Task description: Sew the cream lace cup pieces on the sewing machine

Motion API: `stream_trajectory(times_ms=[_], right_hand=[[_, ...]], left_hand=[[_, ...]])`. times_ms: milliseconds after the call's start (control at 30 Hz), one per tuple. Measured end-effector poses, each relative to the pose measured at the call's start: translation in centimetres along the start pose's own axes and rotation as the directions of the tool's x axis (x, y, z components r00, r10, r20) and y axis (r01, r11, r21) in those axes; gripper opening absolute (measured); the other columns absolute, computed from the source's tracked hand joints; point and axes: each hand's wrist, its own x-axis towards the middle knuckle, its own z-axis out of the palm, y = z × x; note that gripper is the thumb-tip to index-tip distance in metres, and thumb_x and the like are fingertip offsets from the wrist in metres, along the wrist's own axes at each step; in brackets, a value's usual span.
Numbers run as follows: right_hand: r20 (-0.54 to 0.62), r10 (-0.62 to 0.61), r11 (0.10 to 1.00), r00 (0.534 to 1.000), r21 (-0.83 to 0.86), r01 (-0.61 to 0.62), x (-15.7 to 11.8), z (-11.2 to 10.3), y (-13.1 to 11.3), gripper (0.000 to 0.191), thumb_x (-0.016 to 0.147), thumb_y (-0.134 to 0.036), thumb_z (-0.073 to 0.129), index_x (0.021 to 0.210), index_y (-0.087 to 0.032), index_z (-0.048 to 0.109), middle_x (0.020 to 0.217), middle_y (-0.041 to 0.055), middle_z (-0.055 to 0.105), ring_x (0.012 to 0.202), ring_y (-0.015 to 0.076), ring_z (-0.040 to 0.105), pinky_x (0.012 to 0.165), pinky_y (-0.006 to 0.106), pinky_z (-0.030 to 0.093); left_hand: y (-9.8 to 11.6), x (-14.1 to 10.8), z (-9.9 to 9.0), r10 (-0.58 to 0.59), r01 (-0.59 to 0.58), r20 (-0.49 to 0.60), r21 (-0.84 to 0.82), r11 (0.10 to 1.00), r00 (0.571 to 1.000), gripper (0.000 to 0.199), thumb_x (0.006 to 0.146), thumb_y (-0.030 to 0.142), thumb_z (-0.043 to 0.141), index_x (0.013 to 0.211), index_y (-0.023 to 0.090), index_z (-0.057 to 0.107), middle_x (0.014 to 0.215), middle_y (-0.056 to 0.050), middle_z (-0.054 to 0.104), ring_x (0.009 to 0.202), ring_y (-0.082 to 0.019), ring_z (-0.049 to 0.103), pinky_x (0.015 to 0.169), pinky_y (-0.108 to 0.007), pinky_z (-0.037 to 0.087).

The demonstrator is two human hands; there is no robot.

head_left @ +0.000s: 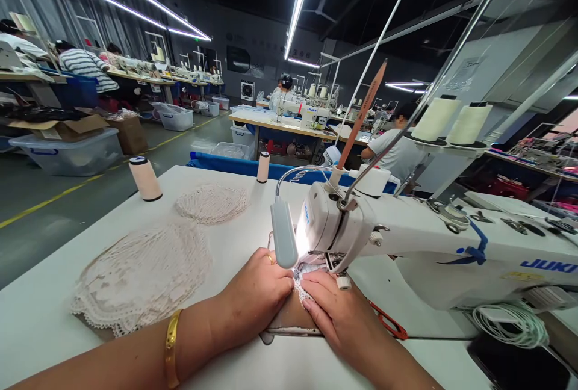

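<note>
My left hand (pixel 257 294) is closed at the edge of a piece of white lace (pixel 298 289), thumb and fingers pressed together. My right hand (pixel 336 309) lies on the lace from the other side, its fingers stretched out. Both hands are just in front of the needle area of a white sewing machine (pixel 336 221), which is lit by a small grey lamp (pixel 283 233). The needle and presser foot are mostly hidden. Beside my right hand lie red-handled snips (pixel 392 325), partly covered by it.
On the left of the white table lie a large stack of lace pieces (pixel 144 272) and a smaller stack (pixel 212 202). Two peach thread spools (pixel 145 179) stand near the far edge. Coiled cable (pixel 510 324) lies at right. Co-workers sit at other machines beyond.
</note>
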Motion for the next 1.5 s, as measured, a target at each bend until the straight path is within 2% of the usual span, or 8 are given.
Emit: stream_trajectory(times_ms=[233, 467, 567, 733, 800, 1033, 1233, 1500], right_hand=[[0.015, 0.051, 0.998, 0.999, 0.023, -0.051, -0.2, 0.4, 0.5, 0.029, 0.109, -0.02, 0.053, 0.13, -0.028, 0.071, 0.135, 0.0068, 0.075, 0.116, 0.0299, 0.072, 0.093, 0.045, 0.062], [0.018, 0.045, 0.999, 0.999, -0.003, -0.045, -0.1, 0.5, 0.6, 0.03, 0.111, -0.023, 0.052, 0.136, -0.026, 0.069, 0.139, 0.0074, 0.075, 0.113, 0.0295, 0.073, 0.094, 0.045, 0.064], [0.008, 0.041, 0.999, 0.999, -0.016, -0.041, 0.0, 0.3, 0.5, 0.032, 0.111, -0.023, 0.052, 0.138, -0.026, 0.069, 0.138, 0.0084, 0.075, 0.113, 0.0289, 0.074, 0.094, 0.043, 0.064], [-0.09, 0.012, 0.999, 0.996, -0.049, -0.017, -0.5, 0.2, 0.7, 0.034, 0.112, -0.026, 0.048, 0.141, -0.025, 0.067, 0.133, 0.0128, 0.076, 0.115, 0.0311, 0.073, 0.091, 0.045, 0.064], [-0.117, -0.008, 0.999, 0.993, -0.041, 0.003, -0.7, 0.2, 0.6, 0.035, 0.113, -0.025, 0.045, 0.143, -0.024, 0.064, 0.131, 0.0134, 0.076, 0.116, 0.0314, 0.072, 0.091, 0.045, 0.063], [-0.083, -0.063, 0.998, 0.995, 0.019, 0.064, -0.3, 0.2, -0.2, 0.036, 0.108, -0.011, 0.044, 0.135, -0.024, 0.063, 0.106, 0.0076, 0.075, 0.086, 0.0238, 0.068, 0.071, 0.035, 0.053], [0.0, -0.059, 0.998, 0.998, 0.009, 0.059, -0.1, 0.1, -0.3, 0.028, 0.099, -0.003, 0.048, 0.104, -0.023, 0.066, 0.097, 0.0043, 0.067, 0.071, 0.0188, 0.058, 0.059, 0.031, 0.04], [-0.053, -0.083, 0.997, 0.995, -0.004, 0.083, -0.4, 0.1, -0.4, 0.033, 0.096, 0.0, 0.047, 0.109, -0.024, 0.067, 0.097, 0.0038, 0.065, 0.068, 0.0181, 0.053, 0.059, 0.031, 0.036]], left_hand=[[-0.7, 0.2, -0.1, -0.198, 0.203, 0.045, -0.129, 0.971, 0.979, 0.016, 0.096, 0.014, 0.056, 0.093, 0.023, 0.07, 0.098, -0.003, 0.075, 0.091, -0.025, 0.067, 0.08, -0.038, 0.051], [-1.4, 1.2, -0.4, -0.452, 0.482, 0.238, -0.089, 0.871, 0.86, 0.023, 0.089, 0.018, 0.059, 0.108, 0.022, 0.071, 0.135, -0.009, 0.066, 0.122, -0.033, 0.059, 0.106, -0.045, 0.053], [-1.3, 1.2, -0.7, -0.416, 0.432, 0.257, -0.01, 0.902, 0.873, 0.023, 0.094, 0.022, 0.058, 0.111, 0.024, 0.073, 0.138, -0.01, 0.063, 0.125, -0.034, 0.056, 0.107, -0.048, 0.051], [-0.3, 0.2, -1.1, -0.232, 0.221, 0.036, 0.189, 0.957, 0.972, 0.003, 0.09, 0.024, 0.069, 0.088, 0.021, 0.068, 0.121, -0.014, 0.068, 0.117, -0.037, 0.055, 0.097, -0.054, 0.049], [0.2, -0.2, -1.0, -0.156, 0.148, 0.032, 0.17, 0.974, 0.987, 0.022, 0.087, 0.026, 0.073, 0.071, 0.02, 0.06, 0.114, -0.014, 0.069, 0.112, -0.037, 0.057, 0.096, -0.054, 0.045], [0.7, -0.4, -1.9, -0.054, 0.072, 0.197, -0.086, 0.994, 0.979, 0.019, 0.092, 0.017, 0.069, 0.077, 0.02, 0.057, 0.085, 0.0, 0.065, 0.073, -0.019, 0.056, 0.074, -0.036, 0.039], [1.2, -0.2, -2.4, -0.055, 0.068, 0.14, -0.094, 0.993, 0.989, 0.017, 0.091, 0.01, 0.063, 0.079, 0.019, 0.058, 0.086, -0.001, 0.066, 0.067, -0.016, 0.054, 0.062, -0.033, 0.036], [1.1, -0.8, -1.1, 0.033, -0.019, 0.143, -0.1, 0.995, 0.989, 0.025, 0.095, 0.006, 0.06, 0.074, 0.019, 0.058, 0.083, -0.002, 0.07, 0.074, -0.018, 0.061, 0.066, -0.033, 0.042]])
